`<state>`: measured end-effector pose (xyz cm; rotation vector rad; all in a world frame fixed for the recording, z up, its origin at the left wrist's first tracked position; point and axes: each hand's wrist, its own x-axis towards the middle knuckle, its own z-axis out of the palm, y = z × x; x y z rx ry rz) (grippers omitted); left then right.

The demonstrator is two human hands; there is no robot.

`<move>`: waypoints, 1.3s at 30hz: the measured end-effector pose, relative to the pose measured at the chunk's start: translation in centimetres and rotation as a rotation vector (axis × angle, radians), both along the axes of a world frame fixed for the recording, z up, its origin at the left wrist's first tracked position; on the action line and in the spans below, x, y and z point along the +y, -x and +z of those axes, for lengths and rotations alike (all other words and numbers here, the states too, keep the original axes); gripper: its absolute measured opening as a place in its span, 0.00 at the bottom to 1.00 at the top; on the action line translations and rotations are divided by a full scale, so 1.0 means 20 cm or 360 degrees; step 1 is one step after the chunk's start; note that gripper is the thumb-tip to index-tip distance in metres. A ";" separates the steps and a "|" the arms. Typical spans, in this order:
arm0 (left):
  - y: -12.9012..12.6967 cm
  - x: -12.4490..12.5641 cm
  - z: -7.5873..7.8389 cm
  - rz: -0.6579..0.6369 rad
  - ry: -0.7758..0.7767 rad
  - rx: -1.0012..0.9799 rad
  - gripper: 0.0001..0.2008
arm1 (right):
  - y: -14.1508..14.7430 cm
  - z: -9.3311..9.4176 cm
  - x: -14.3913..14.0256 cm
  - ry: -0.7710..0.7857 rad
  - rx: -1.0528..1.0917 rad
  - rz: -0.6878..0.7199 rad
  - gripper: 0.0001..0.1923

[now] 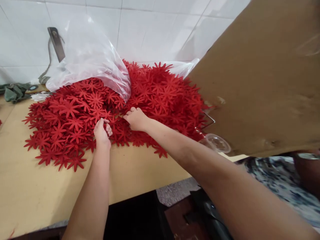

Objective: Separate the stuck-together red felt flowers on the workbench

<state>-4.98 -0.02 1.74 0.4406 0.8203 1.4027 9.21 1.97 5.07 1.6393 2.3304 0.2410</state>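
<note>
A broad heap of red, flower-shaped cutouts with several narrow petals [72, 125] lies on the table. My left hand [102, 133] is at the heap's front edge, its fingers curled closed. A bit of red shows between these fingers, but what they hold is not clear. To its right and slightly farther back, my right hand [136, 119] reaches down into the heap with its fingers drawn together. Its fingertips meet the red pieces, and whatever is in them is hidden. A clear plastic bag [92, 56] drapes over the back of the heap.
A large brown cardboard panel [260, 83] leans in on the right, with a clear plastic cup [218, 143] by its lower edge. Green cloth [16, 92] lies at the left on the wooden table [140, 166]. White tiles line the wall behind. Someone's patterned clothing [282, 183] shows at right.
</note>
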 end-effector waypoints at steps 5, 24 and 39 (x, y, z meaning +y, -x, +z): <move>0.01 0.00 0.00 0.0028 0.0023 -0.0012 0.13 | 0.03 -0.07 0.04 -0.0093 -0.0011 0.0031 0.21; 0.01 -0.01 0.00 0.0136 -0.0033 -0.0018 0.12 | 0.15 0.43 0.11 -0.0392 0.0920 0.0023 0.15; 0.03 0.05 -0.05 0.0310 -0.0043 0.0017 0.12 | -0.05 0.05 -0.24 0.0088 0.1066 0.0123 0.12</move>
